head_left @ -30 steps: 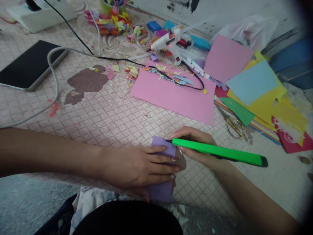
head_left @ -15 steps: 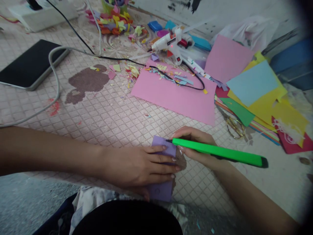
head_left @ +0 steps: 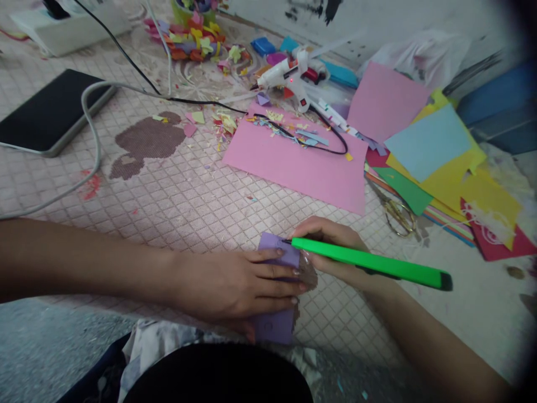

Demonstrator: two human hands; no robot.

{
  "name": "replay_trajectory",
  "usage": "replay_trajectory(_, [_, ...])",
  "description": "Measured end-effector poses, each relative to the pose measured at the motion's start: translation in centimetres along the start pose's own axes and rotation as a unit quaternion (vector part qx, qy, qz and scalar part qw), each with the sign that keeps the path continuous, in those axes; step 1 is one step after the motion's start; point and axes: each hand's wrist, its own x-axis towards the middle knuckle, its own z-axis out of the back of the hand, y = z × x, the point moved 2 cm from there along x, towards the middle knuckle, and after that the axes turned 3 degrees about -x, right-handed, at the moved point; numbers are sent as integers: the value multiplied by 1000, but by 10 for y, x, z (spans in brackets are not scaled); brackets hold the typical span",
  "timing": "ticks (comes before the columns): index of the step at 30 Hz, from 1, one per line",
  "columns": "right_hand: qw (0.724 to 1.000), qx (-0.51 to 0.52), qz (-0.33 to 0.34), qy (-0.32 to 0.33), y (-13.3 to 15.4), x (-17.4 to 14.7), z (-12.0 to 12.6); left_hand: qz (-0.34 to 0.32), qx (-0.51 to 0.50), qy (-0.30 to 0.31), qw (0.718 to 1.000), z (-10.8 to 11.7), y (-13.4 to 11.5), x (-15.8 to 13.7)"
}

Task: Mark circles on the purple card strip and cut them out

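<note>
My left hand [head_left: 229, 282] lies flat across a strip of purple paper [head_left: 274, 330], its fingers stretched out and pressing the strip onto the table. Small round outlines show near the upper and lower ends of the paper. In my right hand [head_left: 329, 246] is a long green utility knife [head_left: 373, 261] with a black end, its fingers closed around the front part. The knife's thin dark tip touches or hovers just over the outline at the paper's upper end; I cannot tell which. The fingers of my left hand hide the middle of the strip.
Beyond my hands lies a pink sheet [head_left: 293, 173] with paper scraps and a black cord. A white glue gun [head_left: 289, 78] stands behind it. Gold-handled scissors [head_left: 398, 215] and coloured sheets [head_left: 432, 145] are at the right; a black tablet [head_left: 54, 112] is at the left.
The whole view has shifted slightly to the left. Both hands, the purple paper and the knife keep nearly the same arrangement.
</note>
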Motion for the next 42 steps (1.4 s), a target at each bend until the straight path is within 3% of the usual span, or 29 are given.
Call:
replay_trajectory(7, [994,53,2,-101,-7,-3,1,3,-1,-20,1000,0,-2,0])
replay_trajectory(13, [997,36,-8,-66,-8,-7,1,29,-19,-10,999,2,-4,1])
replay_trajectory(20, [997,27,14,-73,-7,-10,1,35,13,-55,998,0,-7,1])
replay_trajectory(32, [998,0,37,-40,-6,-4,4,48,3,-18,999,1,-6,0])
replay_trajectory(42, [999,15,29,-14,-6,-3,4,35,25,-51,998,1,-6,0])
